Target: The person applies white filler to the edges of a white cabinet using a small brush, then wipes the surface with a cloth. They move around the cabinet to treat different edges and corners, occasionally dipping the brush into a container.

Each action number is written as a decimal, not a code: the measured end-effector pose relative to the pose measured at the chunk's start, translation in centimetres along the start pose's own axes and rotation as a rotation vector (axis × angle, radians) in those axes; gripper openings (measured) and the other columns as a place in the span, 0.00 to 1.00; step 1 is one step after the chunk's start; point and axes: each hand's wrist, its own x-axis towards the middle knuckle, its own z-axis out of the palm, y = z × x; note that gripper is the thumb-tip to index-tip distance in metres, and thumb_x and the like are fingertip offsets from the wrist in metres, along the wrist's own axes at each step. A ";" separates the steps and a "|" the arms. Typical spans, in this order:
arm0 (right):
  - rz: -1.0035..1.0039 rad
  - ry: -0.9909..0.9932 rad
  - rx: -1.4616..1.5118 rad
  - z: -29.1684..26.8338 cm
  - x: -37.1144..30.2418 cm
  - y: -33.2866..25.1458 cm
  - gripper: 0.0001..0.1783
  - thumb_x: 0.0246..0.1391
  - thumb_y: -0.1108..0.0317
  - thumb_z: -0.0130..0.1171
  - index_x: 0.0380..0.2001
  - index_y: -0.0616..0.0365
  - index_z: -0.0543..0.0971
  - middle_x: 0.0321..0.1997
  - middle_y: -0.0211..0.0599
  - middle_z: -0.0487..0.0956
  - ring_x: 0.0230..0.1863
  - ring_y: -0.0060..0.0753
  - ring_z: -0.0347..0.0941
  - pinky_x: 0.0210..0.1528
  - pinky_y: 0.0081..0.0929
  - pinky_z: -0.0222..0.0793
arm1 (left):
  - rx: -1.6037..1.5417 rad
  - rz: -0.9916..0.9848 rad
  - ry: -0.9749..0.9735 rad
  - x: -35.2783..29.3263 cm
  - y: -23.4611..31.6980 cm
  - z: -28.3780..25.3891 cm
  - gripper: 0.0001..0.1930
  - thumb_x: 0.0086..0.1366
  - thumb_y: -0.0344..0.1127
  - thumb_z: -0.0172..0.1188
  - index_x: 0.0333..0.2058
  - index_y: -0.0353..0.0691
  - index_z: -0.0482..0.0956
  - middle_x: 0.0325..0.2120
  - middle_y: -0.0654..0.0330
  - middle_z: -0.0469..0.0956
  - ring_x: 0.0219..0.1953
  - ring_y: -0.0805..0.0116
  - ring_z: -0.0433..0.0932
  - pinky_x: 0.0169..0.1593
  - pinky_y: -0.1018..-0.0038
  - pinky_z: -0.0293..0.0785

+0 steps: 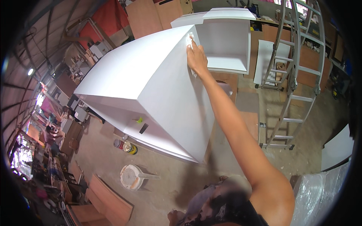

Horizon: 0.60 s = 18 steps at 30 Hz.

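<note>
My right arm reaches far up and forward. My right hand (197,58) presses against the side panel of a large white cabinet (175,86), near its far upper edge. Beneath the fingers is a crumpled white pad (194,73), paper or cloth, I cannot tell which; its ends stick out past the hand. The index finger points along it and the other fingers bend around it. The cabinet's open front faces the lower left; a small yellow-green item (139,120) and a dark rectangle (143,128) show inside. My left hand is not in view.
Behind stands a second white cabinet (226,41). A folding aluminium ladder (298,75) rises at the right. Cans (130,147) and a round white stool (132,177) stand on the floor. Brown boards (109,197) lie lower left; a plastic-wrapped item (320,196) sits lower right. A person (51,135) is far left.
</note>
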 end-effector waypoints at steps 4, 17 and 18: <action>0.042 0.036 0.018 0.6 7.3 4.2 0.30 0.65 0.51 0.39 0.70 0.40 0.61 0.55 0.53 0.68 0.55 0.57 0.68 0.62 0.47 0.60 | -0.027 -0.124 -0.069 -0.4 1.3 1.9 0.29 0.62 0.53 0.59 0.46 0.28 0.73 0.39 0.44 0.78 0.42 0.54 0.77 0.43 0.56 0.73; -0.012 0.120 0.177 1.8 8.5 5.8 0.31 0.66 0.56 0.38 0.70 0.49 0.59 0.77 0.42 0.48 0.76 0.57 0.41 0.73 0.57 0.36 | 0.211 0.026 0.020 -1.1 6.4 3.9 0.26 0.54 0.52 0.60 0.28 0.26 0.81 0.25 0.39 0.81 0.31 0.44 0.82 0.36 0.54 0.76; 0.067 0.122 0.104 1.9 7.7 5.2 0.31 0.66 0.56 0.39 0.71 0.47 0.58 0.78 0.40 0.48 0.77 0.58 0.38 0.72 0.63 0.33 | 0.224 0.030 0.064 -0.7 6.8 3.7 0.25 0.54 0.51 0.60 0.28 0.27 0.81 0.25 0.40 0.81 0.31 0.45 0.82 0.36 0.55 0.76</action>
